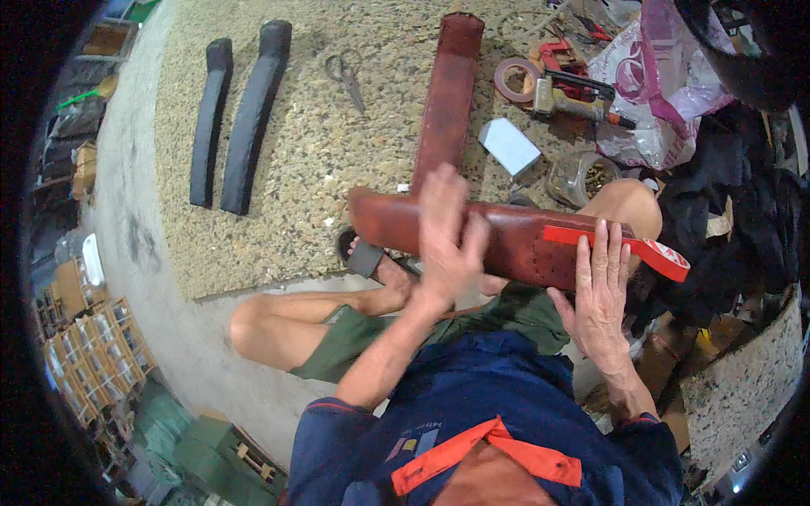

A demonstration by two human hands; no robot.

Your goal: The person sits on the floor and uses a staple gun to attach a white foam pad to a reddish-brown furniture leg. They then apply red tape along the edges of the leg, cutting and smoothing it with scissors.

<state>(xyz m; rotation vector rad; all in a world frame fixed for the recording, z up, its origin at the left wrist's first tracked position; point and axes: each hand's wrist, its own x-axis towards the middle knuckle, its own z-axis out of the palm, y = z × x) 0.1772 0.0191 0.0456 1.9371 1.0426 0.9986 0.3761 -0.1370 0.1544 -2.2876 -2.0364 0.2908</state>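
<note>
A long brown-red leather piece [515,236] lies crosswise in front of me, with a red tape strip [561,234] along its right part and the tape's loose loop beyond. My left hand [447,244], smeared by motion, is over its left half with fingers stretched out. My right hand [599,295] rests with fingers extended flat on the right part and the strip. A second leather piece [447,84] stretches away behind it on a speckled foam mat [354,152]. My crossed legs and a sandalled foot [384,270] show beneath.
Two long black pieces [249,135] and scissors [346,76] lie at back left. At right are a tape roll [511,82], a nail gun [561,101], a pale block [509,145], a tub [574,181], plastic bags [637,76] and dark cloth [717,185]. Wooden racks [93,354] stand left.
</note>
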